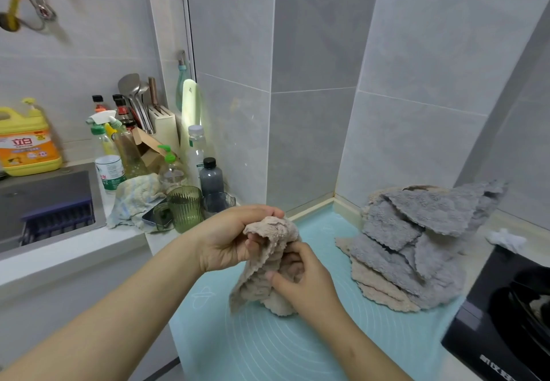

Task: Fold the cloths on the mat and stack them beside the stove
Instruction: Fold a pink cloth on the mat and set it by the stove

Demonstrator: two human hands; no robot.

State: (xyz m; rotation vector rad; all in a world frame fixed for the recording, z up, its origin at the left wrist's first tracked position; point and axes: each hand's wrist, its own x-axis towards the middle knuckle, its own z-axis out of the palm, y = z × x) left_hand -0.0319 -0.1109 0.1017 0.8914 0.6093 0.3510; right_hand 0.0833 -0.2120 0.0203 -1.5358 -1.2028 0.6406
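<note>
Grips a crumpled beige cloth (265, 288) in curled fingers (259, 210) of left hand (226, 241) and right hand (303, 279) over the teal mat (268, 348), lower end perhaps touching it, near the cloth pile (416, 246) beside the stove (506, 306).

Both forearms bare. Left enters from lower left of frame, right from bottom centre. Left hand (226, 241) at mid-frame, fingers curled, grips top of cloth (262, 288). Right hand (309, 284) just below and right of it, pinches same cloth.

Crumpled beige cloth (259, 290) above pale-blue mat (268, 351); grey-and-beige heap (416, 249) (all unfolded) beside black stove (503, 321).
</note>
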